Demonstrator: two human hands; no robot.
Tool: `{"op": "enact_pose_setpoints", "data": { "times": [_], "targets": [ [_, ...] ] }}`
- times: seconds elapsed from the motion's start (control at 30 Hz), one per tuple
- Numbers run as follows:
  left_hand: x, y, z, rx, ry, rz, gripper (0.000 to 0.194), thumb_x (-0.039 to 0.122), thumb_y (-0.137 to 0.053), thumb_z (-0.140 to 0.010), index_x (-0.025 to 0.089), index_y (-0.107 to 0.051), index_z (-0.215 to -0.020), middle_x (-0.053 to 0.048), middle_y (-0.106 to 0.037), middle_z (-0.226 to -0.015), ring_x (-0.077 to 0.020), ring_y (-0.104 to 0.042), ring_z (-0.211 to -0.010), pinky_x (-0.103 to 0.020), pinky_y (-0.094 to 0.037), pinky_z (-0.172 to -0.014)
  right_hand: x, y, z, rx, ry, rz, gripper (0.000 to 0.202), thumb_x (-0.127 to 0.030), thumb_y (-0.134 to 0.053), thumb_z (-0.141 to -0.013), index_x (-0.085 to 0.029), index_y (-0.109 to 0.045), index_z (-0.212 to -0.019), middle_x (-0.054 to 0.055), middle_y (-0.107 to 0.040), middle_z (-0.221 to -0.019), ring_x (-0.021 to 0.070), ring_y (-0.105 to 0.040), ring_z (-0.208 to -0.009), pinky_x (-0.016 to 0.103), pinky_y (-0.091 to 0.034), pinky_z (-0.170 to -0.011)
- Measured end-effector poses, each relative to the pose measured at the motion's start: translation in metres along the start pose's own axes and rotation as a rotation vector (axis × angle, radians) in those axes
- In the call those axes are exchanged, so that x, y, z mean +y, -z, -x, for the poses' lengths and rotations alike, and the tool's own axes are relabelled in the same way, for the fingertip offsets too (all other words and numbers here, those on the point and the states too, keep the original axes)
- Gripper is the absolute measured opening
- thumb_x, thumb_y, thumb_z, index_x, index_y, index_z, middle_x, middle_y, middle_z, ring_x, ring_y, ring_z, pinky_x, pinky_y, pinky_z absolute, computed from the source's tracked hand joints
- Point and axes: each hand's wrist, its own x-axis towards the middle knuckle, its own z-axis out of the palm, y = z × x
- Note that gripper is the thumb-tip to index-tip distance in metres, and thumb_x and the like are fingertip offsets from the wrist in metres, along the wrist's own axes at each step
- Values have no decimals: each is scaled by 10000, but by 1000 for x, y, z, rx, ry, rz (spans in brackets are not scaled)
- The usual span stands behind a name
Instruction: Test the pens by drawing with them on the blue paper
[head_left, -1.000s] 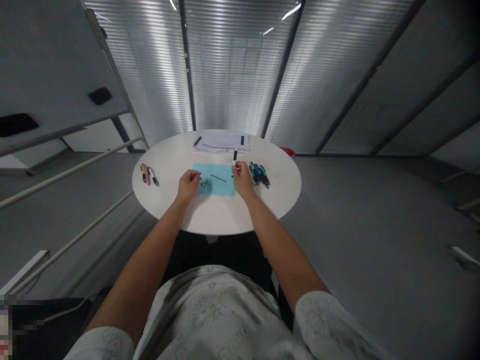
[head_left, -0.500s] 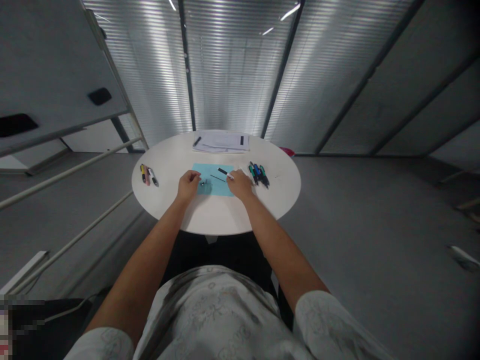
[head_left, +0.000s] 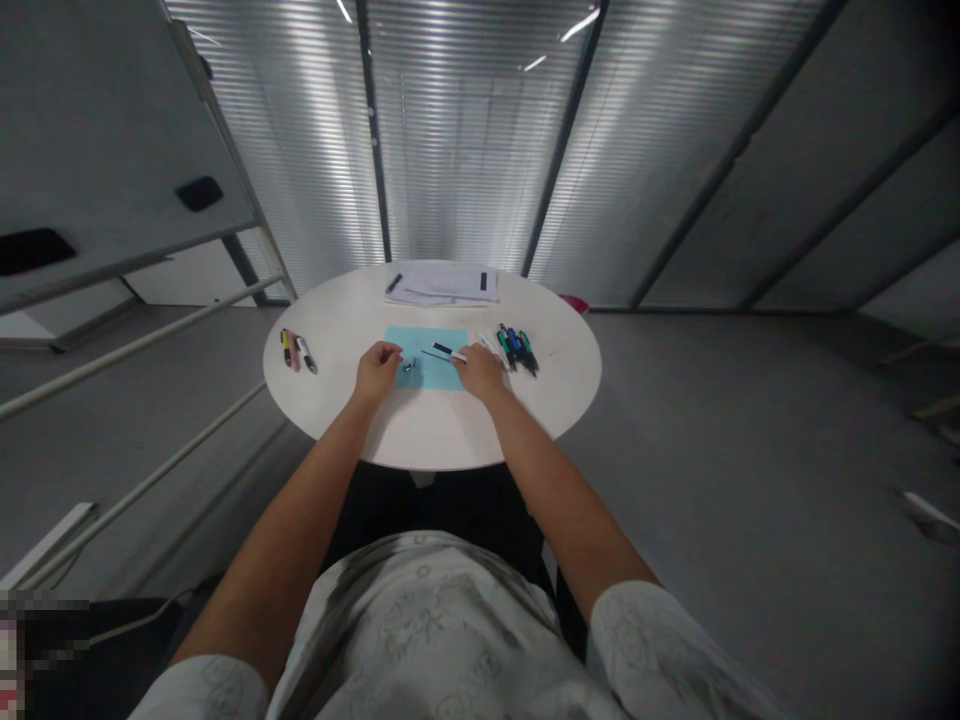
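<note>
My right hand [head_left: 481, 371] is closed around a white pen barrel with a dark end [head_left: 450, 351], which points left over a light blue sheet [head_left: 446, 379]. Just below that barrel lies a thin dark rod, like a pen refill [head_left: 433, 355], on the sheet. My left hand [head_left: 377, 370] rests at the sheet's left edge with thumb and fingertips pinched together. Whatever it may hold is too small to make out. Beside its fingertips are small shiny pieces [head_left: 409, 367] on the sheet, also too small to name.
The round white table [head_left: 435, 430] carries several green, blue and black pens [head_left: 517, 349] right of the sheet, with white pieces [head_left: 491, 345] alongside. Markers [head_left: 294, 350] lie at the left. A paper stack [head_left: 442, 285] lies at the back. A railing [head_left: 150, 325] runs along the left.
The pen barrel in my right hand has dipped and shifted slightly, its dark end now lower and closer to the thin rod. My left hand stays in place.
</note>
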Motion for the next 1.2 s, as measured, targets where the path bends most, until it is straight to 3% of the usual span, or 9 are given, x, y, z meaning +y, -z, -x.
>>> {"op": "enact_pose_setpoints", "data": {
  "times": [0.13, 0.27, 0.5, 0.67, 0.9, 1.2],
  "targets": [
    [6, 1, 3, -32, -4, -25, 183, 354, -624, -721, 210, -684, -817, -42, -660, -724, -176, -598, -687, -357, -483, -718, -2, 1, -1, 71, 29, -128, 175, -335, -549, -938, -220, -672, -987, 107, -621, -1027, 250, -565, -997, 368, -416, -851],
    [17, 2, 8, -110, -34, -87, 298, 450, -636, -750, 183, -746, -822, -81, -709, -754, -230, -642, -774, -395, -479, -804, -8, -2, -4, 118, 190, -275, 177, -331, -529, -954, -194, -642, -957, 79, -608, -984, 213, -549, -959, 331, -408, -864],
    [22, 2, 13, -188, -84, -17, 261, 430, -696, -726, 176, -743, -692, -85, -749, -922, -252, -664, -899, -366, -476, -850, -19, -3, 0, 76, 354, -420, 215, -358, -489, -970, -196, -605, -889, 48, -570, -912, 182, -516, -884, 310, -403, -836],
    [21, 0, 11, -176, -86, 97, 267, 424, -714, -724, 158, -722, -750, -109, -742, -876, -211, -661, -807, -343, -492, -782, -20, -3, 3, 17, 337, -412, 207, -372, -499, -957, -198, -592, -894, 39, -568, -918, 172, -515, -865, 292, -389, -786],
    [23, 5, 7, 8, 45, 262, 292, 462, -664, -768, 189, -606, -854, -91, -741, -851, -140, -635, -660, -278, -480, -642, -13, -3, 5, 10, 247, -344, 260, -448, -515, -941, -207, -607, -971, 34, -596, -921, 167, -533, -851, 272, -356, -735],
    [17, 5, 4, -23, 83, 326, 308, 475, -663, -770, 204, -543, -855, -73, -747, -835, -145, -645, -639, -288, -494, -639, -12, -4, 1, -31, 262, -321, 342, -456, -446, -979, -203, -634, -844, 21, -556, -806, 148, -501, -775, 262, -333, -708]
  ]
}}
